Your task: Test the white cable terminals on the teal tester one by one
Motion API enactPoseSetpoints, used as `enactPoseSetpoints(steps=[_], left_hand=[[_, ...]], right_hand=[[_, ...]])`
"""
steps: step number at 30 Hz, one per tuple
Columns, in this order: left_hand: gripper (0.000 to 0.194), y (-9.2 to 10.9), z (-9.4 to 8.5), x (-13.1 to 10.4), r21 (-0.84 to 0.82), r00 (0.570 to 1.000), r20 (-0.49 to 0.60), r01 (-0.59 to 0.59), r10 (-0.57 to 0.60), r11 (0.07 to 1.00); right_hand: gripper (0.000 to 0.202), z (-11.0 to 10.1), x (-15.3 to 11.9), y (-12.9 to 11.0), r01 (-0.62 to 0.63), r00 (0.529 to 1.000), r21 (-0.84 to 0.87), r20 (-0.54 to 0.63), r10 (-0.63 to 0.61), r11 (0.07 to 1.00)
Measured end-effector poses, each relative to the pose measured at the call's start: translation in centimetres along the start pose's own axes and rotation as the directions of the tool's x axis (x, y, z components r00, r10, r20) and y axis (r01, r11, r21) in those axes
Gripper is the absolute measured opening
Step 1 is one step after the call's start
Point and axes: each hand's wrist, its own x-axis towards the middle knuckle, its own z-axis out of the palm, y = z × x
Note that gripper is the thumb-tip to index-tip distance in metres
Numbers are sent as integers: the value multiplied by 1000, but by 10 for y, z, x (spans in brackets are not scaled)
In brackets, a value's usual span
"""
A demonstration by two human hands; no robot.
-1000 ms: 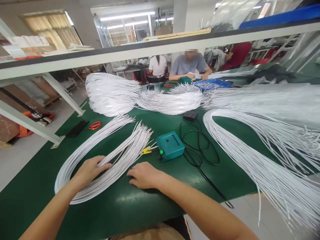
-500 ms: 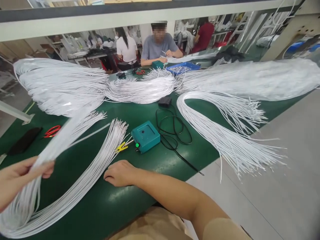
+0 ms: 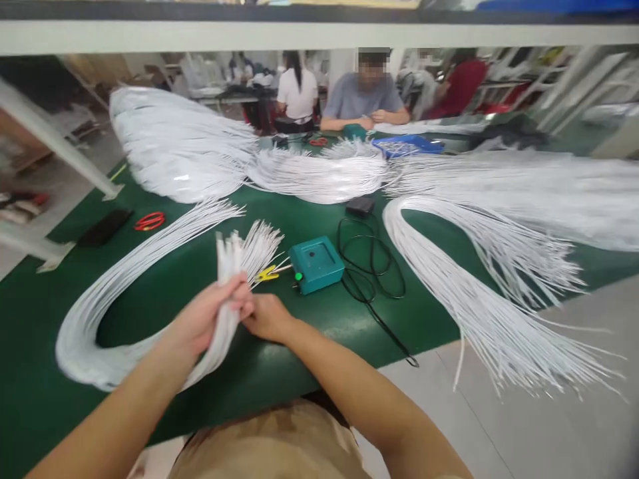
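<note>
My left hand (image 3: 212, 313) is closed around a bundle of white cables (image 3: 229, 266) just below its cut ends, which point upward. Behind the grip, the same white run curves back over the green tabletop in a wide loop (image 3: 82, 332). Against the left fingers sits my right hand (image 3: 272, 319), curled low over the table; its fingertips are hidden, and so is anything in them. Just beyond it, a yellow clip (image 3: 267, 273) is on a lead from a teal box (image 3: 316, 265) with a green button. More white cable ends (image 3: 264, 239) fan out beside the held ones.
Large white cable bundles (image 3: 180, 146) line the table's back, and another loop (image 3: 439, 279) overhangs the right edge. A black cord (image 3: 372, 256) lies coiled beside the box. At left are red-handled scissors (image 3: 150, 221) and a dark pouch (image 3: 106, 227). A co-worker (image 3: 364, 93) sits opposite.
My left hand has moved right, bringing the gripped cables from the left side to beside my right hand. The view has shifted left. The right hand stays near the yellow clip.
</note>
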Motion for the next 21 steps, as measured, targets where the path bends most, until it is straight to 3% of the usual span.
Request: enactPoseSetpoints(steps=[1, 3, 7, 9, 11, 16, 21], left_hand=[[15, -8, 21, 9, -117, 998, -33, 42, -46, 992], [14, -21, 38, 21, -239, 990, -111, 62, -91, 969], [22, -34, 18, 24, -265, 984, -177, -11, -37, 964], [24, -37, 7, 26, -232, 990, -140, -60, 28, 971], [25, -38, 1, 33, -201, 993, -73, -103, 90, 974], [31, -38, -8, 52, -192, 995, 12, -94, 98, 977], [38, -28, -21, 66, -237, 997, 17, -65, 71, 969]], right_hand=[[17, -2, 1, 1, -32, 999, 23, -22, 33, 999], [18, -5, 4, 4, -97, 993, 72, -59, 102, 993], [31, -15, 13, 3, -166, 976, 229, -99, 192, 959], [34, -22, 19, -1, -241, 945, 428, -99, 310, 871], [33, -31, 26, -4, -297, 926, 518, -47, 373, 802], [21, -43, 49, -1, -341, 936, 420, 71, 344, 841], [21, -44, 71, 2, -300, 949, 283, -10, 315, 911]])
